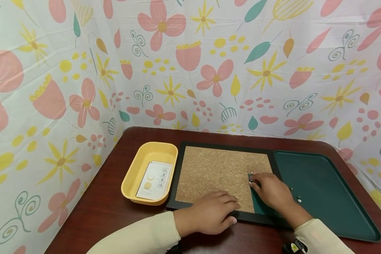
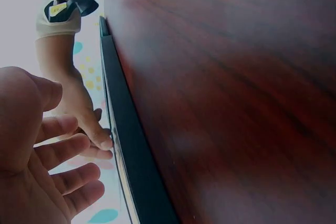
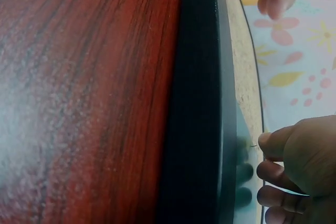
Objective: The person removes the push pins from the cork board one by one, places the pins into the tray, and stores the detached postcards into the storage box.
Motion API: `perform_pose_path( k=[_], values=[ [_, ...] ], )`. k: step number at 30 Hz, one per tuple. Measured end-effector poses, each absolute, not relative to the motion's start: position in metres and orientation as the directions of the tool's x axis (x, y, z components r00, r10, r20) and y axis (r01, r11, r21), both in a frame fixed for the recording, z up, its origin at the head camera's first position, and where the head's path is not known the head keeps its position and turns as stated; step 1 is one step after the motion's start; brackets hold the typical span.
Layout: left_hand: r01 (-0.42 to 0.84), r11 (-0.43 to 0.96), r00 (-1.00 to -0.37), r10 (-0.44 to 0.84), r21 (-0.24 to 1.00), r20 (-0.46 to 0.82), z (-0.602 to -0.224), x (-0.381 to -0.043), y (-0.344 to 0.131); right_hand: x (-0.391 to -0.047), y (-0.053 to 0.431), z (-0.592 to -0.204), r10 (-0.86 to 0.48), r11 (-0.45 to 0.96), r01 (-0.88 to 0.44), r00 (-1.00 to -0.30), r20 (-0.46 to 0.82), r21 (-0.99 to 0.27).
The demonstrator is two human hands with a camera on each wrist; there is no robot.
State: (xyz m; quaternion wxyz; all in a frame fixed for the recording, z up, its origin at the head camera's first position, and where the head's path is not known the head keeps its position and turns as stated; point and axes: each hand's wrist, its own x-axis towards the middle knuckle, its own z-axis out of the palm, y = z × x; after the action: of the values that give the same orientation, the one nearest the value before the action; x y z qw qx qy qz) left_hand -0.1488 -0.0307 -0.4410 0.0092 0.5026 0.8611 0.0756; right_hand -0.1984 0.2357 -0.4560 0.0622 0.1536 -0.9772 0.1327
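A framed cork board [image 1: 216, 173] lies on the table with a dark green glossy sheet [image 1: 261, 206] over its right side. My right hand [image 1: 274, 190] is at the sheet's upper left corner, thumb and fingertips bent together. In the right wrist view a thin pin [image 3: 253, 145] sticks out at the thumb tip; its head is hidden by the fingers. Tiny pale bits show at the sheet's top edge. My left hand [image 1: 211, 212] rests with relaxed fingers over the board's near frame edge, holding nothing.
Left of the board stands a yellow tray [image 1: 127, 181] with a white printed booklet [image 1: 155, 180] in it. On the right a dark green tray [image 1: 333, 197] bears several small pins [image 1: 299, 200]. Behind the table hangs a flowered cloth [image 1: 216, 81].
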Motion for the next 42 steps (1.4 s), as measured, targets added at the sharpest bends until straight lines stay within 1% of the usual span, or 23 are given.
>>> perform_pose_path(
  k=[7, 13, 18, 23, 28, 42],
  values=[
    [0.869, 0.476, -0.48, 0.877, 0.136, 0.002, -0.443, -0.151, -0.017, -0.2, 0.235, -0.457, -0.295, 0.919, -0.329, -0.939, 0.177, -0.216],
    [0.852, 0.502, -0.492, 0.865, 0.149, -0.103, -0.442, -0.152, -0.006, -0.201, 0.234, -0.458, -0.298, 0.919, -0.335, -0.936, 0.188, -0.208],
    [0.854, 0.503, -0.473, 0.857, 0.133, -0.203, -0.443, -0.153, 0.005, -0.201, 0.233, -0.459, -0.28, 0.927, -0.313, -0.944, 0.175, -0.205],
    [0.857, 0.504, -0.465, 0.847, 0.108, -0.258, -0.447, -0.153, 0.013, -0.201, 0.233, -0.461, -0.27, 0.929, -0.305, -0.946, 0.178, -0.208],
    [0.85, 0.513, -0.463, 0.836, 0.12, -0.295, -0.449, -0.153, 0.02, -0.202, 0.232, -0.462, -0.262, 0.933, -0.296, -0.948, 0.179, -0.203],
    [0.831, 0.541, -0.484, 0.818, 0.13, -0.31, -0.454, -0.152, 0.029, -0.203, 0.232, -0.462, -0.271, 0.932, -0.305, -0.945, 0.183, -0.195]
  ],
)
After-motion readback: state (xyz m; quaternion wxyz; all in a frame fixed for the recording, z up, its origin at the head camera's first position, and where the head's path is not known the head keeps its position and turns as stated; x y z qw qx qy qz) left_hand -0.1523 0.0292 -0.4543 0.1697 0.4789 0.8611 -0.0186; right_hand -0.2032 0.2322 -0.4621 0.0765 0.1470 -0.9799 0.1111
